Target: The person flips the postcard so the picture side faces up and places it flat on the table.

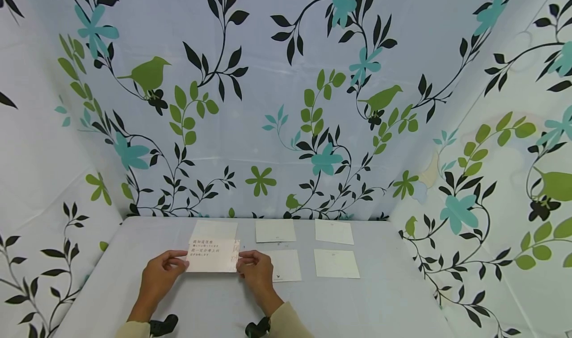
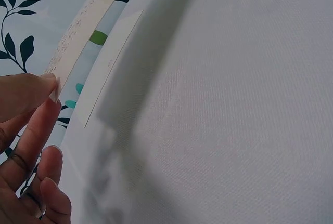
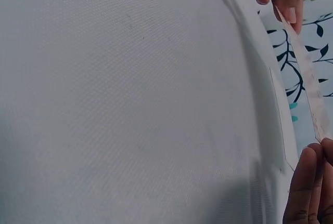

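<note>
A pale pinkish card (image 1: 210,256) with lines of printed characters is held up by its two short sides, tilted toward the head camera. On its left edge my left hand (image 1: 160,274) pinches between thumb and index finger, the other fingers loosely bent in the left wrist view. The right hand (image 1: 260,272) pinches the lower right edge. From the right wrist view the same card (image 3: 307,78) appears nearly edge-on, stretched between both hands. Directly behind it, partly covered, another pale card (image 1: 215,228) lies on the table.
Several more cream cards lie in two rows to the right, including one at the back middle (image 1: 275,231), one partly behind the right hand (image 1: 287,266) and one at the front right (image 1: 336,263). Patterned fabric (image 1: 250,104) hangs around the white-covered table (image 1: 380,303).
</note>
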